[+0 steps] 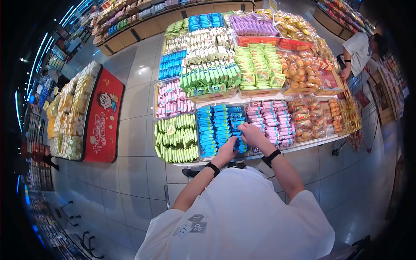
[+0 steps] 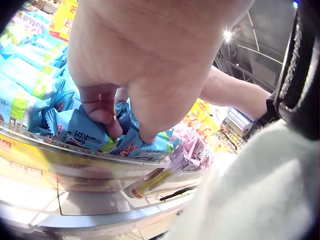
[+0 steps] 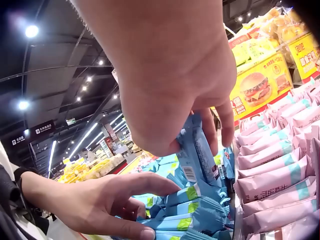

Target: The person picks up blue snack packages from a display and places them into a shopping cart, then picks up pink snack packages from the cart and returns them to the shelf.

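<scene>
Our right hand [image 3: 180, 95] pinches a blue packet [image 3: 192, 157] upright above its row.
Our own fingers and palm hide the packet's upper end; our left hand [image 3: 97, 202] touches the blue packets [image 1: 214, 125] beside it, though we cannot tell whether it grips one. Pink packets [image 3: 272, 180] lie just right of the row, light-green packets [image 1: 175, 138] just left. In the left wrist view, a blurred white sleeve [image 2: 250, 195] fills the lower right corner; at the head view's right, a dark edge partly swallows another person [image 1: 357, 52] in white.
</scene>
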A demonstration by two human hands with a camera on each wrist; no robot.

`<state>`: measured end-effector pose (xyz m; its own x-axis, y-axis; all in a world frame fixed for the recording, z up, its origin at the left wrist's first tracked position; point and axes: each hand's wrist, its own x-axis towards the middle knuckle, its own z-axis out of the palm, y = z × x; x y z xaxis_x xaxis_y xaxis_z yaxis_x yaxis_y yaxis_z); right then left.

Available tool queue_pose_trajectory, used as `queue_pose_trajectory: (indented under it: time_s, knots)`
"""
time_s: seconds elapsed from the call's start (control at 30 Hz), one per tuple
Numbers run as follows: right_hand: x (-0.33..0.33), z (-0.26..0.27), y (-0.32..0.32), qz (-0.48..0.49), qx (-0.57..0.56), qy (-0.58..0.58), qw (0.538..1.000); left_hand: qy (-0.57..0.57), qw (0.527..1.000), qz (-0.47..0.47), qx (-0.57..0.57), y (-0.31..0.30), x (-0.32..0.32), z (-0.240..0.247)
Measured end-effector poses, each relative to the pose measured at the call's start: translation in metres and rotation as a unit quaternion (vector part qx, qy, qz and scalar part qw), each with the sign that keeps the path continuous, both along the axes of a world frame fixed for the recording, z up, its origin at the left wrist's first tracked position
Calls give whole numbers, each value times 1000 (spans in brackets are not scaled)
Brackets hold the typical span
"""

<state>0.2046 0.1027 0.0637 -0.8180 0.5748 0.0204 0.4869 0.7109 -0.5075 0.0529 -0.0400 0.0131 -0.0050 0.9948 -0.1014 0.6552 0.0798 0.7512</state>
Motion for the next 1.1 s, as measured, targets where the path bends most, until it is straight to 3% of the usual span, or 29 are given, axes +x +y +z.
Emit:
queue_pose_trajectory:
  time_s: [0.23,0.3,0.4,0.43,0.5,0.57,0.67,0.8,0.97,1.03,1.1]
  knots:
    - [-8,-29,4,2,-35,27,999,-3,1000,-3,-29,1,0,8]
    - [-8,-29,5,-45,-134,-2,990,2,1000,-2,-27,1,0,8]
    - [-8,-29,9,-35,-147,9,988,5,1000,-3,-2,1,-1,2]
    - [-7,-32,9,-37,-150,8,988,4,1000,-7,20,0,-1,0]
    - [-9,-29,12,-17,-49,125,991,5,1000,-6,15,0,0,-1]
    - [-6,-17,12,-27,-59,117,991,6,1000,-5,10,0,-1,1]
    - [-4,-8,13,34,-22,25,999,16,999,-7,27,0,-1,-3]
    - [-4,-27,7,72,6,-50,996,30,999,2,-12,1,1,1]
    - [-9,-38,9,59,-21,-57,996,45,998,19,-44,-4,4,23]
    - [-9,-39,10,62,-34,-61,996,74,997,0,36,-5,4,14]
    - [-6,-37,10,47,-43,-48,997,76,996,-5,41,-2,4,7]
